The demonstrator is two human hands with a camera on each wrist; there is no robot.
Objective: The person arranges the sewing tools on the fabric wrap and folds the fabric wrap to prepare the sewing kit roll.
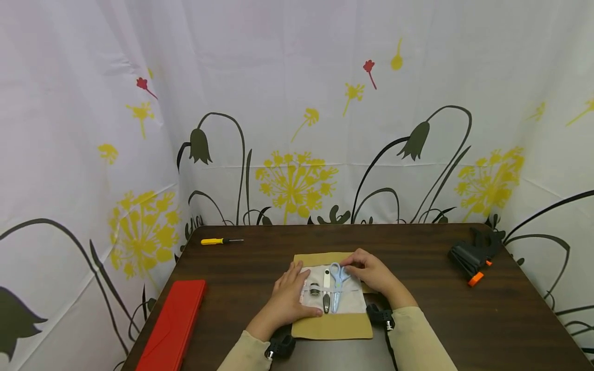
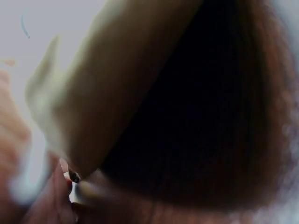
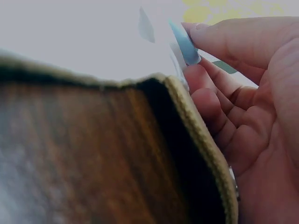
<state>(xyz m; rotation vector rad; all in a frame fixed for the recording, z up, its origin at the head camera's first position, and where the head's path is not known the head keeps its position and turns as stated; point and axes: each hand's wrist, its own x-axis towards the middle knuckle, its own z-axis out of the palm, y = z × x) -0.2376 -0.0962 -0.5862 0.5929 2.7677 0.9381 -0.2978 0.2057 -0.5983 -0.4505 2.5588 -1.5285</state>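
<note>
A tan fabric sewing kit (image 1: 331, 327) lies unfolded at the front middle of the table, its white lining showing. Under a pale strap across it sit small scissors (image 1: 337, 288) with light blue handles, a slim white and dark tool (image 1: 327, 291) and a small dark round item (image 1: 314, 289). My left hand (image 1: 289, 294) rests on the kit's left side with fingers spread. My right hand (image 1: 371, 270) pinches the scissors' handle between thumb and fingers; the right wrist view shows the light blue handle (image 3: 187, 44) at the fingertips. The left wrist view is mostly dark and blurred.
To the left lies a red flat case (image 1: 171, 324). A yellow-handled screwdriver (image 1: 218, 241) is at the back left, and a black clamp with orange tips (image 1: 475, 255) at the back right. Behind the table hangs a flowered curtain (image 1: 297, 103).
</note>
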